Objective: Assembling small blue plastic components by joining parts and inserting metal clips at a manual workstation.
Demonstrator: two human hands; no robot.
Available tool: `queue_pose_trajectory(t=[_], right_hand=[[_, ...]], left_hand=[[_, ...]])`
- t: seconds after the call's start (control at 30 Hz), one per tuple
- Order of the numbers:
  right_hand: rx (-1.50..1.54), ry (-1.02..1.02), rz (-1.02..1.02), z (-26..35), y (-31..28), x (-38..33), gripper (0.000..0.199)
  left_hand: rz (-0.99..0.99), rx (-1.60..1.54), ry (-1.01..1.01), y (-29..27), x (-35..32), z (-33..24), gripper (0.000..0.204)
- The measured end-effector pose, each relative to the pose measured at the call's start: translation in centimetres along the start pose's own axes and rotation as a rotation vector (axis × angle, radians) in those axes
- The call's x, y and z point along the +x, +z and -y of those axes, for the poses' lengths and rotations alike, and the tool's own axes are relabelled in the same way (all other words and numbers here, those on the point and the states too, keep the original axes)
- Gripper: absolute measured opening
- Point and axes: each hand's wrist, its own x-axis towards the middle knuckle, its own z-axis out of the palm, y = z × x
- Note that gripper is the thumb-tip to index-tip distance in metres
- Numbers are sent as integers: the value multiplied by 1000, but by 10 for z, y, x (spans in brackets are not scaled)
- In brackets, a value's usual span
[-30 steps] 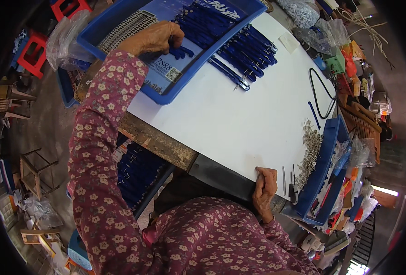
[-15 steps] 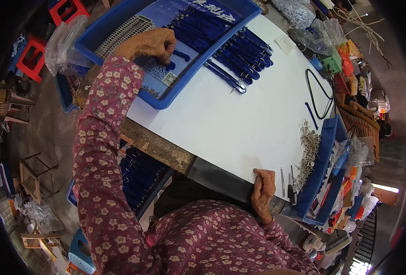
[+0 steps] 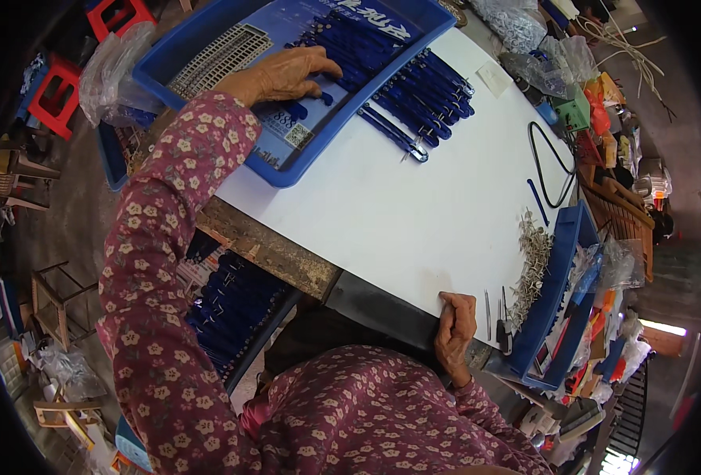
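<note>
My left hand (image 3: 283, 75) reaches into a shallow blue tray (image 3: 293, 176) at the far left of the white tabletop. Its fingers are apart, pointing right, above a few short dark blue pieces (image 3: 293, 109); nothing shows in its grasp. Beside it in the tray lies a heap of long dark blue strips (image 3: 350, 49) whose exact kind I cannot make out. More blue strips with metal ends (image 3: 426, 95) lie in a row on the table against the tray's right side. My right hand (image 3: 455, 336) rests on the near table edge, fingers loosely bent, holding nothing visible.
At the right lie a pile of small silvery metal parts (image 3: 534, 257), thin tools (image 3: 502, 317) and a long blue bin (image 3: 548, 309). A black loop of cord (image 3: 552, 162) and a single blue strip (image 3: 537, 199) are beyond. Below the table's left edge sits another container of blue strips (image 3: 236, 309).
My left hand has moved right and slightly farther over the tray, its bent fingers now stretched out. The left sleeve has swung leftward, showing more of the lower container. My right hand stays put.
</note>
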Motion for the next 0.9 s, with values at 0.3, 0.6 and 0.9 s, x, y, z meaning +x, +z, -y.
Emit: queue_pose_trajectory(t=[0.3, 0.6, 0.9], right_hand=[[4, 1, -2, 1, 0, 1, 30], [1, -2, -12, -1, 0, 0, 28], [2, -10, -15, -2, 1, 1, 26]], left_hand=[[50, 137, 63, -5, 1, -1, 36], [-115, 218, 140, 1, -2, 2, 32], [61, 41, -95, -8, 2, -1, 24]])
